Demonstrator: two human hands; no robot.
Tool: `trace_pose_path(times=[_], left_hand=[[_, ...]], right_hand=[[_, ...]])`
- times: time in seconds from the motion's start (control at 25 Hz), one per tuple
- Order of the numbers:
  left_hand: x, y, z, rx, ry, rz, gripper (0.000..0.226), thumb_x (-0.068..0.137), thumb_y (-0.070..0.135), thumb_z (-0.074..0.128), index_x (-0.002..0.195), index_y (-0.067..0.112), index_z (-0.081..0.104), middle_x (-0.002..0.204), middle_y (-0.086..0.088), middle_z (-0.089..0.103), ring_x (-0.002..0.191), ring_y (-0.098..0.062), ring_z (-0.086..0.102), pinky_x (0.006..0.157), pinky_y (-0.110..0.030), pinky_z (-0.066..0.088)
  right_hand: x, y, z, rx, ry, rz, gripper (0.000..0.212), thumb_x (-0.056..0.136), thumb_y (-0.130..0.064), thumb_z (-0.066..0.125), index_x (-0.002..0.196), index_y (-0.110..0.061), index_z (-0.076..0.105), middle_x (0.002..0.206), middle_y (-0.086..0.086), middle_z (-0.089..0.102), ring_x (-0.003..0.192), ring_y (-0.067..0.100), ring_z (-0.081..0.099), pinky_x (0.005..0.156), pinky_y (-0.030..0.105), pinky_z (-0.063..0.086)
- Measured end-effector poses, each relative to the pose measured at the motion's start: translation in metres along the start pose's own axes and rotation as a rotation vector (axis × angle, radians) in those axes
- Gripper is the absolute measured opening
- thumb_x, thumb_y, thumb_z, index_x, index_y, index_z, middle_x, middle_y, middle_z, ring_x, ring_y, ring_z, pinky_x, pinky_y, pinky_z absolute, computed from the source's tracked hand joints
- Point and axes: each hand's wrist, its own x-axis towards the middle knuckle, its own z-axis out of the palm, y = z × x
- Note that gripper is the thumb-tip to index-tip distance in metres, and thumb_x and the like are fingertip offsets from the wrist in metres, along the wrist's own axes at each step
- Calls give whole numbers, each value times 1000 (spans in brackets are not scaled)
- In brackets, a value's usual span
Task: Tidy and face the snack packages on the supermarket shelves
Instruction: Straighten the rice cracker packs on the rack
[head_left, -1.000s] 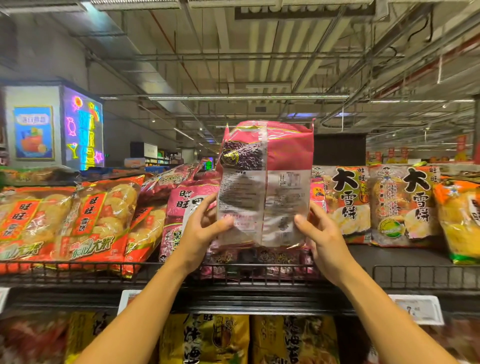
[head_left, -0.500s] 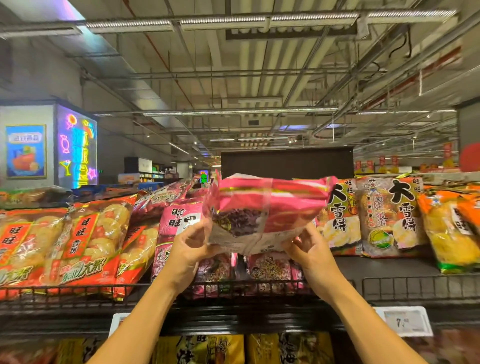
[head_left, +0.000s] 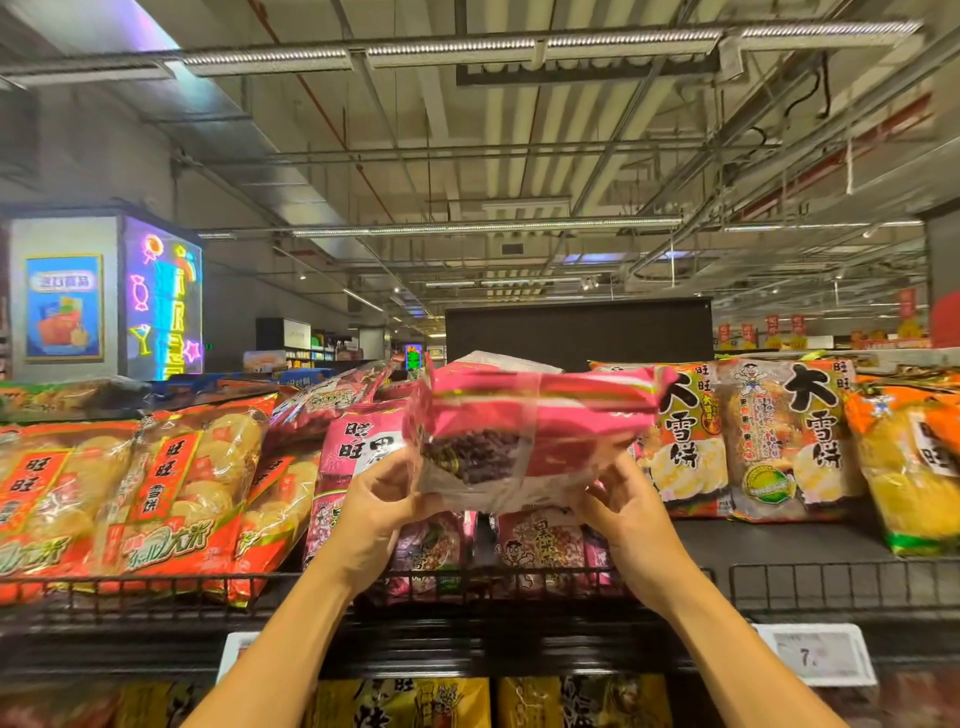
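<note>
A pink snack bag (head_left: 530, 436) hangs tipped away from me above the top shelf, its back panel and dark rice picture facing me. My left hand (head_left: 374, 509) grips its lower left edge and my right hand (head_left: 628, 514) grips its lower right edge. Below and behind it stand more pink bags (head_left: 540, 545) of the same kind, partly hidden by the held bag and my hands.
A black wire shelf rail (head_left: 831, 582) fronts the top shelf. Orange-red rice cracker bags (head_left: 156, 493) lean on the left; orange bags with large black characters (head_left: 795, 441) stand on the right. A price tag (head_left: 815, 654) hangs below, over yellow bags (head_left: 415, 701).
The pink bag went from upright and raised to tipped back and lower, toward the shelf. Both hands came down with it, still gripping its lower corners.
</note>
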Motion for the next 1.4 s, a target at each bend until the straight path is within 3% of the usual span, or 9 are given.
trace_pose_path(times=[0.28, 0.48, 0.6, 0.68, 0.76, 0.92, 1.08, 1.2, 1.4], left_hand=[[0, 3, 4, 0, 61, -52, 42, 59, 24, 82, 100, 21, 76, 100, -4, 76, 95, -19, 71, 80, -30, 57], [-3, 11, 9, 65, 126, -124, 75, 51, 70, 82, 101, 16, 66, 95, 2, 75, 75, -25, 52, 64, -15, 46], [-3, 12, 9, 22, 98, -193, 73, 58, 73, 77, 101, 14, 70, 109, -14, 71, 95, -36, 43, 77, -48, 33], [-5, 15, 13, 33, 115, -213, 85, 58, 74, 76, 113, 10, 65, 120, -17, 68, 103, -36, 40, 80, -51, 27], [-4, 16, 12, 73, 122, -185, 96, 59, 75, 73, 132, 16, 55, 126, -7, 68, 98, -30, 41, 75, -42, 32], [-3, 15, 10, 162, 118, -157, 66, 73, 64, 57, 134, 41, 48, 123, 29, 63, 92, -7, 56, 72, -17, 41], [-4, 15, 12, 23, 94, -187, 71, 79, 66, 63, 135, 24, 55, 132, -2, 64, 121, -23, 61, 93, -39, 54], [-5, 18, 8, -32, 63, -218, 69, 68, 65, 76, 124, 27, 64, 126, -3, 68, 111, -19, 67, 78, -27, 57], [-9, 20, 9, -44, 71, -177, 46, 66, 65, 76, 98, 32, 80, 102, 8, 76, 96, -7, 71, 74, -19, 56]], right_hand=[[2, 5, -4, 10, 21, -14, 46, 83, -34, 77, 127, -33, 63, 124, -1, 70, 116, 16, 65, 88, 25, 55], [2, 3, -1, 68, 70, 53, 50, 77, -32, 80, 123, -19, 65, 115, 2, 74, 106, 17, 70, 81, 21, 56], [5, 2, -1, 74, 102, 121, 59, 73, -37, 77, 125, -13, 62, 115, 2, 74, 106, 17, 70, 83, 22, 54], [6, 2, -1, 66, 103, 155, 60, 78, -36, 77, 130, -14, 58, 115, 1, 73, 110, 20, 68, 85, 24, 54], [8, 2, -1, 52, 85, 172, 69, 82, -38, 76, 142, -24, 46, 120, -1, 73, 115, 18, 67, 96, 33, 51], [11, 3, -2, 66, 32, 171, 56, 93, -45, 61, 145, -34, 45, 136, -5, 63, 128, 17, 58, 111, 53, 40], [10, -2, -1, 120, 32, 162, 40, 103, -41, 40, 140, -34, 53, 130, 2, 68, 110, 28, 63, 73, 36, 51], [8, -3, -1, 70, 56, 146, 41, 105, -34, 41, 144, -27, 50, 131, 9, 66, 96, 23, 62, 61, 29, 45], [6, -3, 1, 50, 131, 138, 32, 109, -24, 37, 127, -36, 60, 111, -11, 74, 89, 9, 70, 57, 19, 52]])
